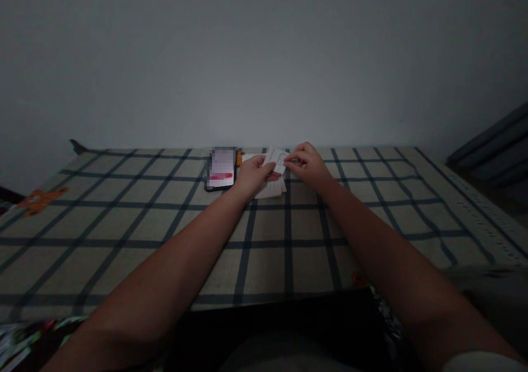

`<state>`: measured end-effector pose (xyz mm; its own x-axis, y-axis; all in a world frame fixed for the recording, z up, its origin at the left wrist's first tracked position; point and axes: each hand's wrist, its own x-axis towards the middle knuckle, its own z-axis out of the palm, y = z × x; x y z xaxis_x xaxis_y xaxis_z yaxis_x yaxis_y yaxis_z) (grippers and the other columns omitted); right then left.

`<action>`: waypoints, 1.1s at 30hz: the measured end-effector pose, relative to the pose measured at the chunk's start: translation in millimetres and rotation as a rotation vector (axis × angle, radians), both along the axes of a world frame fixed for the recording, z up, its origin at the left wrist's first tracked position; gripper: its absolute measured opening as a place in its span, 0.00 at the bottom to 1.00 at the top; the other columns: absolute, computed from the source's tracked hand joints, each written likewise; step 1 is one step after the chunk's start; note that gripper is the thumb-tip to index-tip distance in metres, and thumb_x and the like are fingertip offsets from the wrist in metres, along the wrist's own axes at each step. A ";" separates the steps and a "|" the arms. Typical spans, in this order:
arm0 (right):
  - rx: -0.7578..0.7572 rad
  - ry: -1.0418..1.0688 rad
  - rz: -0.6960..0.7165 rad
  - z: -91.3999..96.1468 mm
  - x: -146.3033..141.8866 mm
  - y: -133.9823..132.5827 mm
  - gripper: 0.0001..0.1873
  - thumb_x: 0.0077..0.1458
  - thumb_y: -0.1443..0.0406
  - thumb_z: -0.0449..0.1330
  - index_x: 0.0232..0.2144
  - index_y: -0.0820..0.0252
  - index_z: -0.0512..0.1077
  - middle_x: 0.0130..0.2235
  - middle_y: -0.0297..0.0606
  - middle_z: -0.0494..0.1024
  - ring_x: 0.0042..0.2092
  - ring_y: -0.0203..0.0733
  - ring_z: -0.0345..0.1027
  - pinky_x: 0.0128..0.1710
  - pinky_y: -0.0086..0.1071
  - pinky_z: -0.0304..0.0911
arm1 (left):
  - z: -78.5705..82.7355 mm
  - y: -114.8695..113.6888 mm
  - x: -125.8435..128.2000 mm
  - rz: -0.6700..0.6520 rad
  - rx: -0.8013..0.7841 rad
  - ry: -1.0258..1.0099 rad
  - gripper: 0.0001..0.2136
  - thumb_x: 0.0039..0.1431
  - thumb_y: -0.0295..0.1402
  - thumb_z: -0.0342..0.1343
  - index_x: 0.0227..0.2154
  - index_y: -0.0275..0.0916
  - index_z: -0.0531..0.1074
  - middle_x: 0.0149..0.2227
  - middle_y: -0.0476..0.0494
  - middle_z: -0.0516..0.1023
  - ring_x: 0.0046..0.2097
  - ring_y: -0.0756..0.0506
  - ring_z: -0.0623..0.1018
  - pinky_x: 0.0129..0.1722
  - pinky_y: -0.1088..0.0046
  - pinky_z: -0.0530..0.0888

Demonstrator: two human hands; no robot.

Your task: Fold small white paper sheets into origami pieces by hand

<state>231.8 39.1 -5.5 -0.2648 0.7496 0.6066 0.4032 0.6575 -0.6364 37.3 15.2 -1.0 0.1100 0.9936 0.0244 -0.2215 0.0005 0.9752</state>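
Observation:
Both my arms reach far out over a checked cloth surface. My left hand and my right hand meet at a small white paper slip and pinch it between them, a little above the cloth. More white paper lies flat under the hands. A phone with a lit screen rests on the cloth just left of my left hand.
A plain grey wall rises right behind the cloth's far edge. An orange figure is printed near the left edge. A dark striped object stands at the right. Dark fabric lies at the near edge.

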 end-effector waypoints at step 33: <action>-0.097 0.073 0.028 7.2 -4.2 -3.0 0.18 0.58 0.49 0.65 0.26 0.55 0.74 0.32 0.37 0.77 0.38 0.45 0.69 0.42 0.39 0.64 | -1.2 -1.6 0.5 -0.087 0.029 -0.093 0.15 0.51 0.24 0.59 0.43 0.37 0.79 0.43 0.40 0.84 0.43 0.44 0.82 0.40 0.69 0.80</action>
<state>227.7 36.2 1.7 -0.2439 0.7984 0.5505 0.3357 0.6020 -0.7245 37.8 13.6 -2.2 0.1911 0.9792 0.0674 -0.3117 -0.0045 0.9502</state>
